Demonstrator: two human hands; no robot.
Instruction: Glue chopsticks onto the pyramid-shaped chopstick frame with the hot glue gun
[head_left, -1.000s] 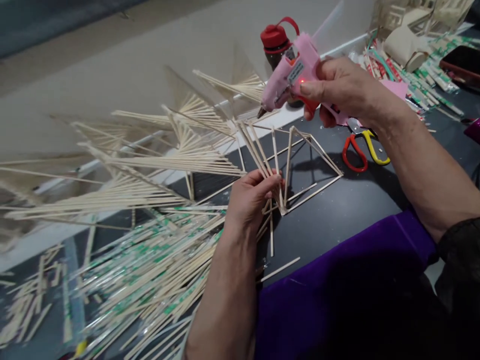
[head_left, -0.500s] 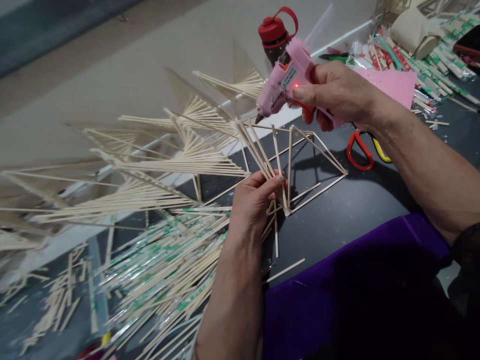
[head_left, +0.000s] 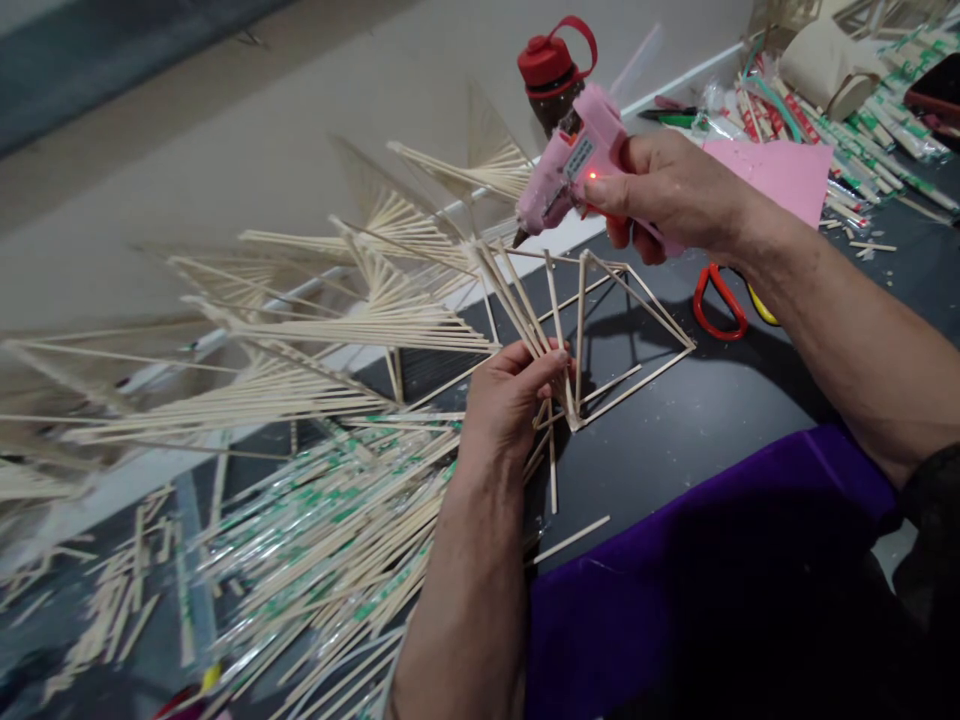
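My right hand [head_left: 667, 195] grips a pink hot glue gun [head_left: 559, 175] whose small red light is lit. Its nozzle points down and to the left, just above the upper ends of several wooden sticks [head_left: 514, 285]. Those sticks belong to a fan-like frame of glued chopsticks that stretches left along the table. Thumb and fingers of my left hand [head_left: 510, 395] pinch the sticks near their lower ends. To the right, an angular stick frame [head_left: 660, 375] stands on the table, joined at its corners. Whether the nozzle touches a stick I cannot tell.
Loose and plastic-wrapped chopsticks [head_left: 330, 530] lie in a heap at the left. A dark bottle with a red lid [head_left: 547, 75] stands behind the glue gun. Red-and-yellow-handled scissors [head_left: 720, 305] lie under my right forearm. Pink paper [head_left: 780, 175] and more wrapped chopsticks [head_left: 885, 130] are at the right.
The glue gun has shifted very slightly downward. My left hand and the sticks in it have stayed in place.
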